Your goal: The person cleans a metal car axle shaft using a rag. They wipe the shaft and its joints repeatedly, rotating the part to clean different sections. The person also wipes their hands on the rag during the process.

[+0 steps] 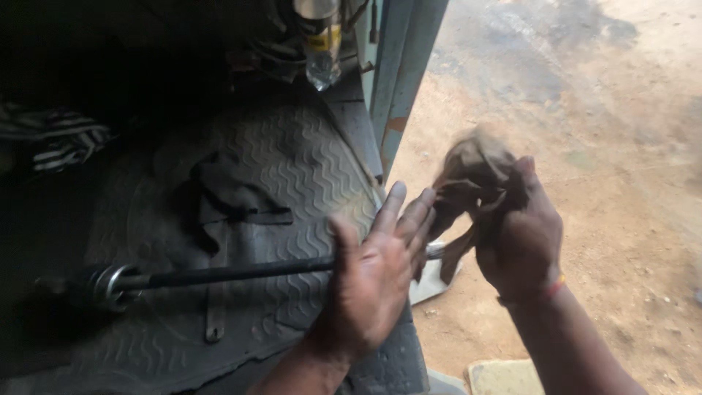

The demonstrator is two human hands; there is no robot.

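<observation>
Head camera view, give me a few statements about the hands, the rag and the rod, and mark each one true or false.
1. The right hand grips a brown rag. True.
2. The left hand is clenched in a fist. False: its fingers are spread, the palm against the black metal rod.
3. The rod lies across a ribbed rubber floor mat. True.
4. A plastic bottle lies on the dirt ground outside. False: it stands up at the top of the view, beside the blue door frame.
5. The rag is wrapped around the rod's ringed end. False: that end is bare, far from the rag.
</observation>
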